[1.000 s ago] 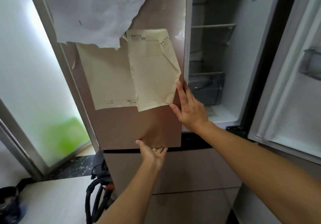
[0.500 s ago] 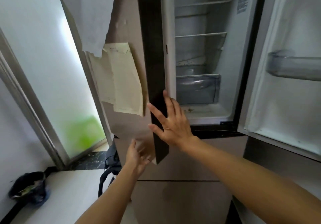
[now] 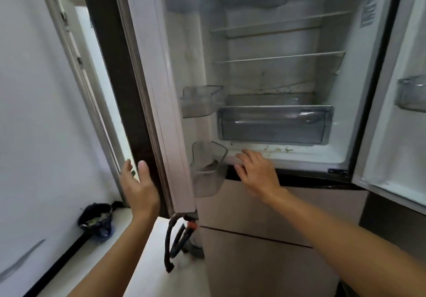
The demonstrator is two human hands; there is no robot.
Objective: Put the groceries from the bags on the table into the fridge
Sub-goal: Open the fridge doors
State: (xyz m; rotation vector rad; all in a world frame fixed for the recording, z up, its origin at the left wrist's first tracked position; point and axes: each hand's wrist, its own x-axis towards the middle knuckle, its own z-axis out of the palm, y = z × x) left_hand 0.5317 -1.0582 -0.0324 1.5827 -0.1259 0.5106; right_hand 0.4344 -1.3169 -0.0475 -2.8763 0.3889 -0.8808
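Both empty and loose-fingered, the right hand (image 3: pixel 258 174) hovers at the open white fridge compartment's (image 3: pixel 272 78) sill, the left hand (image 3: pixel 140 188) farther left, beside its upright dark-edged door (image 3: pixel 129 112).

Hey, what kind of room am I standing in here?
Most likely a home kitchen: an open double-door fridge with bare shelves and a clear crisper drawer, plus a doorway in the white wall.
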